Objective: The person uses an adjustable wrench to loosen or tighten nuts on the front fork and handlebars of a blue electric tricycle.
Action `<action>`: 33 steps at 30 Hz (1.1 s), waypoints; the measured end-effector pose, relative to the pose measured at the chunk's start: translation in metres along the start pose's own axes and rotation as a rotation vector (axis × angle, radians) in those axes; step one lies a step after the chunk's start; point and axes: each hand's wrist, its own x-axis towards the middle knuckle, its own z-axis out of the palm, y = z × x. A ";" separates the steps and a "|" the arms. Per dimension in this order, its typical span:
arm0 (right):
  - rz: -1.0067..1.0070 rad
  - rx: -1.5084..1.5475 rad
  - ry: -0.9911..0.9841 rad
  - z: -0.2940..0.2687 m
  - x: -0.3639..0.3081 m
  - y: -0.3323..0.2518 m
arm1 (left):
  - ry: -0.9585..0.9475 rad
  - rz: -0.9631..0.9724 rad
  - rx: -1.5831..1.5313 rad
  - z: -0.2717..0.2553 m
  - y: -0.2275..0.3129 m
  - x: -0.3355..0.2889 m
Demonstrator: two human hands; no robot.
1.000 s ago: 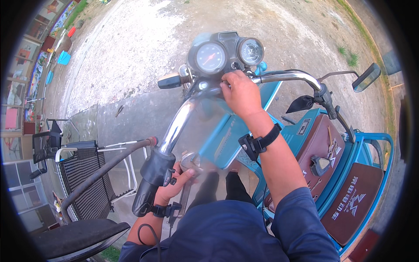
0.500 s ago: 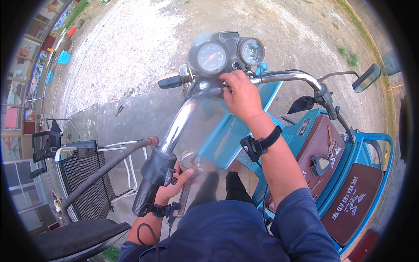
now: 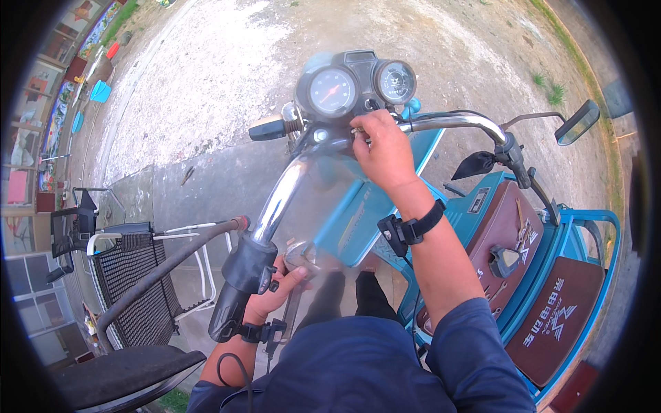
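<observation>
My right hand (image 3: 385, 151) is closed in a pinch at the handlebar clamp, just below two round gauges (image 3: 333, 91). Between its fingertips shows a small metal fastener (image 3: 357, 131); its exact kind is too small to tell. A shiny bolt head (image 3: 320, 135) sits on the clamp just left of it. Lower down, beside the black left grip (image 3: 231, 306), my left hand (image 3: 279, 292) is wrapped around an adjustable wrench (image 3: 301, 255), its head pointing up. The chrome handlebar (image 3: 282, 196) runs between the two hands, and the grip hides part of my left hand.
The tricycle's blue body and brown seat (image 3: 506, 241) lie at right, with loose wrenches (image 3: 497, 290) and a dark tool or part (image 3: 506, 261) on the seat. Mirrors (image 3: 578, 122) stick out on both sides. A black woven chair (image 3: 138, 286) stands at left.
My right fingers have shifted slightly at the clamp, and the small metal fastener shows more between them. My left hand and the wrench stay in place.
</observation>
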 end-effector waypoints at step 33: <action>1.196 0.468 -0.054 -0.197 -0.290 0.130 | -0.004 -0.121 0.064 0.020 0.020 0.007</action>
